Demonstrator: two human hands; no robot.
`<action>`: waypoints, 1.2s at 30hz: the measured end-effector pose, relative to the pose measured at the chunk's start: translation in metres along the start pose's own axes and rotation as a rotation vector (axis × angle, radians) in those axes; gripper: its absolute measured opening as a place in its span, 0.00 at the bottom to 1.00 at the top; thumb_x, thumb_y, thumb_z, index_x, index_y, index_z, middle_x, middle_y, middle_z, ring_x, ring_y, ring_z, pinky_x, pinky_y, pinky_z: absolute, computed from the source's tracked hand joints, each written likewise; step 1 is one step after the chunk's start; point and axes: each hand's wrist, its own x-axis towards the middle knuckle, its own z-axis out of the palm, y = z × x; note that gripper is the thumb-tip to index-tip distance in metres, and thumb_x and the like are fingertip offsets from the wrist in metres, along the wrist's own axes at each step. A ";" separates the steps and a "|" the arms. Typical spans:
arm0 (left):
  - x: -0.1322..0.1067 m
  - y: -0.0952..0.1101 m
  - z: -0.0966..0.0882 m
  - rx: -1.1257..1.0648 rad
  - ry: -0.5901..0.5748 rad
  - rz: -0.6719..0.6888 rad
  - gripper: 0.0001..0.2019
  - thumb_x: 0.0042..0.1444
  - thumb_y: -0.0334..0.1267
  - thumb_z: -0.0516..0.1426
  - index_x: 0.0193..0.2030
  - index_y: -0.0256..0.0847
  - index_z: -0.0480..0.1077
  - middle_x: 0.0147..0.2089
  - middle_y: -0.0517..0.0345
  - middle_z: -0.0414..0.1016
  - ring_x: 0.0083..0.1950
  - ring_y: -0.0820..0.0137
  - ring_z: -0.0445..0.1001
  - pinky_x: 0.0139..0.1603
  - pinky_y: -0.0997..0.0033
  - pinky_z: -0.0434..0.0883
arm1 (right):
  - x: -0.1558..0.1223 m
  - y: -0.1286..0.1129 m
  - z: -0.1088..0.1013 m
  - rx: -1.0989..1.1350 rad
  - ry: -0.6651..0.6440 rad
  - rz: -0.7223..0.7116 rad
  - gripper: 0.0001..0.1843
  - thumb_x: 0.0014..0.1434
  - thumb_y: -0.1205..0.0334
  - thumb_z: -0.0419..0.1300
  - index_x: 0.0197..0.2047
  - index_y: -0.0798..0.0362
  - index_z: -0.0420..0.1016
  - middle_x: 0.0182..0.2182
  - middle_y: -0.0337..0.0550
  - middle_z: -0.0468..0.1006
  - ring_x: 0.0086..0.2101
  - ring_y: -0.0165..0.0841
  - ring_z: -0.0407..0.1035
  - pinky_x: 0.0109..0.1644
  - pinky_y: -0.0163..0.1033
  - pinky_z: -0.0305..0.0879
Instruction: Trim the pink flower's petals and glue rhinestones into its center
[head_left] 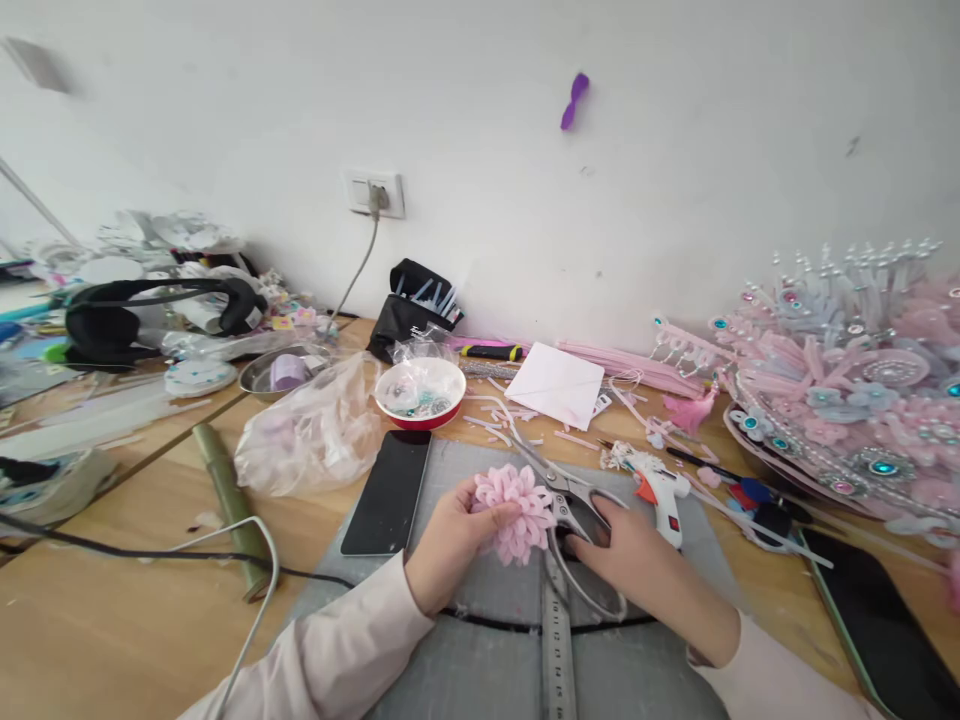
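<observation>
Over the grey mat (pixel 480 660), my left hand (pixel 454 545) pinches a pink many-petalled flower (pixel 514 512) between thumb and fingers. My right hand (pixel 630 550) is closed on a pair of metal scissors (pixel 574 500), its fingers at the large handles. The scissor blades point up and away to the left, just behind the flower; whether they touch it I cannot tell. Below the flower a steel ruler (pixel 556 640) lies lengthwise on the mat. To the right of the scissors rests a white glue gun (pixel 664 495).
A black phone (pixel 386 492) lies left of the flower, another phone (pixel 885 620) at the right edge. Behind stand a red-and-white bowl (pixel 420 392) and a plastic bag (pixel 311 430). Pink beaded decorations (pixel 862 400) pile up at right. A cable (pixel 300 570) crosses near my left sleeve.
</observation>
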 end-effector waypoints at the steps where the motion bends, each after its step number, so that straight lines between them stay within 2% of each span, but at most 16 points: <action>1: 0.000 -0.001 0.000 -0.015 -0.005 0.015 0.17 0.33 0.37 0.68 0.31 0.34 0.70 0.29 0.55 0.77 0.28 0.70 0.74 0.31 0.72 0.68 | 0.002 -0.002 0.001 -0.115 0.035 0.009 0.15 0.49 0.52 0.58 0.35 0.54 0.69 0.29 0.46 0.74 0.31 0.38 0.68 0.32 0.38 0.57; 7: 0.000 -0.004 -0.002 -0.074 -0.098 0.052 0.17 0.33 0.37 0.68 0.31 0.34 0.69 0.28 0.56 0.77 0.27 0.71 0.73 0.31 0.72 0.68 | 0.003 -0.018 0.002 -0.452 0.089 -0.091 0.19 0.53 0.53 0.52 0.42 0.58 0.70 0.36 0.55 0.76 0.39 0.44 0.71 0.38 0.41 0.60; 11: 0.001 -0.007 -0.004 -0.098 -0.096 0.062 0.18 0.33 0.37 0.68 0.32 0.34 0.70 0.30 0.54 0.77 0.28 0.70 0.73 0.33 0.71 0.68 | 0.005 -0.037 -0.018 -0.639 0.001 -0.080 0.19 0.51 0.50 0.56 0.36 0.58 0.76 0.33 0.60 0.78 0.36 0.49 0.72 0.34 0.44 0.60; 13: 0.001 -0.009 -0.004 -0.113 -0.097 0.062 0.18 0.33 0.38 0.68 0.32 0.34 0.70 0.31 0.53 0.78 0.30 0.68 0.74 0.34 0.70 0.69 | 0.016 -0.055 -0.036 -0.703 0.000 -0.101 0.20 0.49 0.47 0.58 0.32 0.56 0.78 0.32 0.62 0.78 0.34 0.50 0.72 0.32 0.44 0.59; 15: 0.001 -0.009 -0.003 -0.130 -0.101 0.063 0.18 0.33 0.38 0.68 0.32 0.34 0.71 0.31 0.52 0.78 0.31 0.67 0.75 0.36 0.70 0.68 | 0.037 -0.082 -0.058 -0.801 0.050 -0.125 0.19 0.52 0.51 0.55 0.33 0.60 0.78 0.32 0.63 0.78 0.33 0.48 0.72 0.31 0.43 0.59; 16: 0.000 -0.010 -0.003 -0.139 -0.107 0.060 0.18 0.33 0.38 0.68 0.32 0.34 0.71 0.32 0.52 0.78 0.32 0.67 0.75 0.36 0.69 0.68 | 0.049 -0.098 -0.067 -0.828 0.066 -0.192 0.18 0.53 0.55 0.54 0.33 0.63 0.78 0.31 0.63 0.78 0.32 0.46 0.72 0.32 0.42 0.58; 17: 0.001 -0.010 -0.003 -0.148 -0.113 0.058 0.18 0.33 0.38 0.68 0.32 0.34 0.71 0.32 0.52 0.78 0.32 0.66 0.75 0.36 0.69 0.68 | 0.063 -0.115 -0.075 -0.812 0.054 -0.321 0.17 0.54 0.60 0.52 0.33 0.64 0.78 0.31 0.62 0.78 0.32 0.44 0.71 0.32 0.40 0.58; 19: 0.001 -0.011 -0.003 -0.160 -0.124 0.055 0.19 0.33 0.37 0.68 0.33 0.34 0.71 0.32 0.52 0.78 0.32 0.67 0.75 0.37 0.69 0.68 | 0.092 -0.149 -0.081 -0.768 0.005 -0.441 0.16 0.56 0.63 0.50 0.35 0.61 0.77 0.33 0.54 0.79 0.32 0.37 0.71 0.33 0.37 0.58; 22: 0.004 -0.013 -0.005 -0.158 -0.102 0.056 0.19 0.33 0.38 0.68 0.33 0.33 0.71 0.32 0.52 0.77 0.31 0.68 0.74 0.35 0.70 0.68 | 0.132 -0.193 -0.068 -0.707 -0.049 -0.589 0.17 0.59 0.66 0.47 0.44 0.57 0.75 0.40 0.46 0.78 0.37 0.32 0.70 0.39 0.32 0.59; 24: 0.005 -0.015 -0.006 -0.147 -0.081 0.060 0.19 0.32 0.38 0.68 0.33 0.33 0.71 0.31 0.52 0.77 0.30 0.68 0.73 0.34 0.71 0.67 | 0.154 -0.212 -0.048 -0.687 -0.072 -0.654 0.18 0.58 0.72 0.48 0.48 0.58 0.72 0.47 0.47 0.74 0.45 0.32 0.67 0.45 0.31 0.57; 26: 0.007 -0.017 -0.007 -0.137 -0.081 0.057 0.19 0.32 0.39 0.68 0.32 0.34 0.71 0.31 0.53 0.77 0.30 0.68 0.73 0.34 0.71 0.67 | 0.173 -0.224 -0.027 -0.682 -0.113 -0.675 0.19 0.56 0.76 0.49 0.49 0.60 0.72 0.49 0.49 0.73 0.47 0.34 0.65 0.48 0.33 0.57; 28: 0.008 -0.019 -0.007 -0.139 -0.106 0.041 0.18 0.32 0.39 0.68 0.31 0.34 0.71 0.31 0.54 0.77 0.31 0.68 0.73 0.35 0.70 0.67 | 0.189 -0.229 -0.008 -0.690 -0.161 -0.652 0.16 0.57 0.74 0.51 0.48 0.62 0.71 0.47 0.52 0.73 0.47 0.37 0.66 0.49 0.37 0.58; 29: 0.008 -0.019 -0.007 -0.146 -0.117 0.027 0.19 0.32 0.40 0.68 0.31 0.35 0.71 0.31 0.54 0.76 0.31 0.68 0.73 0.36 0.70 0.67 | 0.195 -0.230 -0.001 -0.701 -0.190 -0.623 0.14 0.58 0.70 0.53 0.47 0.62 0.71 0.46 0.51 0.73 0.45 0.38 0.67 0.48 0.40 0.61; 32: 0.007 -0.019 -0.005 -0.164 -0.117 -0.003 0.20 0.29 0.41 0.69 0.30 0.35 0.70 0.29 0.55 0.76 0.30 0.69 0.73 0.36 0.68 0.68 | 0.209 -0.225 0.015 -0.720 -0.234 -0.559 0.17 0.59 0.58 0.55 0.50 0.57 0.66 0.47 0.46 0.69 0.43 0.37 0.68 0.44 0.47 0.67; 36: 0.005 -0.018 -0.002 -0.143 -0.092 -0.040 0.22 0.26 0.42 0.69 0.29 0.35 0.70 0.30 0.54 0.76 0.30 0.69 0.73 0.35 0.69 0.68 | 0.215 -0.211 0.025 -0.692 -0.105 -0.614 0.18 0.60 0.58 0.54 0.51 0.57 0.65 0.48 0.47 0.68 0.44 0.37 0.67 0.45 0.47 0.66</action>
